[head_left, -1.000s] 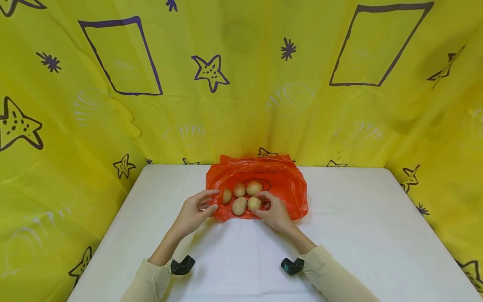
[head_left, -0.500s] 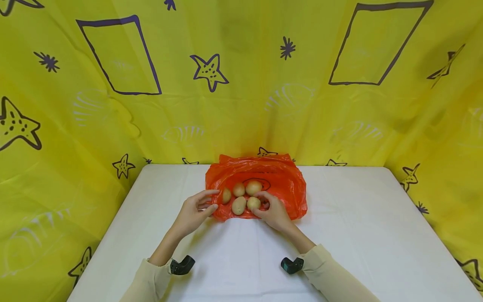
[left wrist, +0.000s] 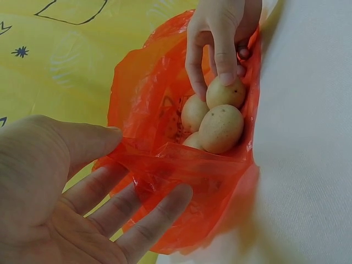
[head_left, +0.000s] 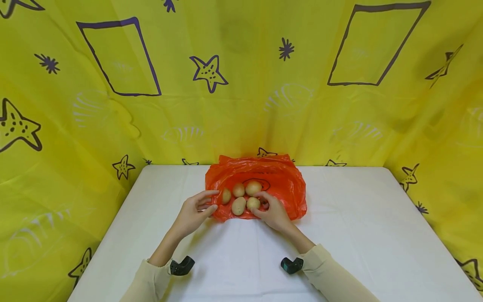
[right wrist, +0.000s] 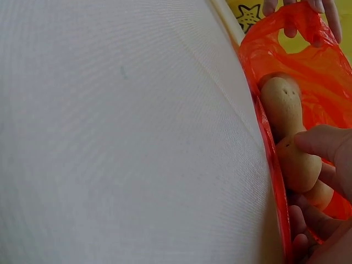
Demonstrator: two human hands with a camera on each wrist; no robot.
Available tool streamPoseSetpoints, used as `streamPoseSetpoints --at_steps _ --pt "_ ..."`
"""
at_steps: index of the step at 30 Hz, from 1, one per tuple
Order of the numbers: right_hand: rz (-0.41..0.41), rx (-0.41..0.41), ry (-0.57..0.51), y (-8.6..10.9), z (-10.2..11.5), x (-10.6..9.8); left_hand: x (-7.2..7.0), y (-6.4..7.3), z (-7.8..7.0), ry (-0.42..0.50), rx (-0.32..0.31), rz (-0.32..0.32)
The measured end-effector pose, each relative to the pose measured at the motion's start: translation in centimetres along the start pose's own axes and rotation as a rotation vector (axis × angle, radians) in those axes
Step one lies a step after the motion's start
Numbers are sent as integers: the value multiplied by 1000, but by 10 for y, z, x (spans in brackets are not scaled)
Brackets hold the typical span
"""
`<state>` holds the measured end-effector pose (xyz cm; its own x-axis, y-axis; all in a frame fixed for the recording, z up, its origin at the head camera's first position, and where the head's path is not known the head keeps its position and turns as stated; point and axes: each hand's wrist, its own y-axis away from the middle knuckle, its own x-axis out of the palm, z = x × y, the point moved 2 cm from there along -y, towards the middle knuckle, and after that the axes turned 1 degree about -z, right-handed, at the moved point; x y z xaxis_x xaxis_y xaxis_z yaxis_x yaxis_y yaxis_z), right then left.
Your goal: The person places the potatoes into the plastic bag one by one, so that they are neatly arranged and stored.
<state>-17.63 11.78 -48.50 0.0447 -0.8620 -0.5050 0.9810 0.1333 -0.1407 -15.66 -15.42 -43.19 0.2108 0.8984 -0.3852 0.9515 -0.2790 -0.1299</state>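
Observation:
A red plastic bag (head_left: 281, 184) lies on its side with its mouth toward me, and several potatoes (head_left: 238, 206) rest inside it. My left hand (head_left: 194, 212) holds the bag's left rim, thumb on one side and the fingers (left wrist: 159, 214) spread behind the thin plastic. At the front of the group, my right hand (head_left: 273, 212) has its thumb and fingertips around a small round potato (right wrist: 298, 165). Another potato (right wrist: 283, 104) sits right beside that one, and the others lie behind them. In the right wrist view, part of the right hand is cut off by the frame edge.
The bag stands on a white-covered table (head_left: 241, 260), close to its back edge. A yellow curtain (head_left: 241, 117) with starfish drawings hangs behind and along both sides. Black wrist devices (head_left: 183, 265) sit at both beige sleeves (head_left: 336, 274).
Both hands, the bag and the potatoes stay practically where they were. The whole head view shifts only very slightly.

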Motion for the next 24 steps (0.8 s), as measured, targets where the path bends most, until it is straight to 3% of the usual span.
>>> streamPoseSetpoints --at_steps 11,24 --pt "28 -10 3 -3 0 -4 0 -2 1 -1 7 -3" --pt "167 -10 41 -5 3 -15 -1 -2 4 -30 25 -6"
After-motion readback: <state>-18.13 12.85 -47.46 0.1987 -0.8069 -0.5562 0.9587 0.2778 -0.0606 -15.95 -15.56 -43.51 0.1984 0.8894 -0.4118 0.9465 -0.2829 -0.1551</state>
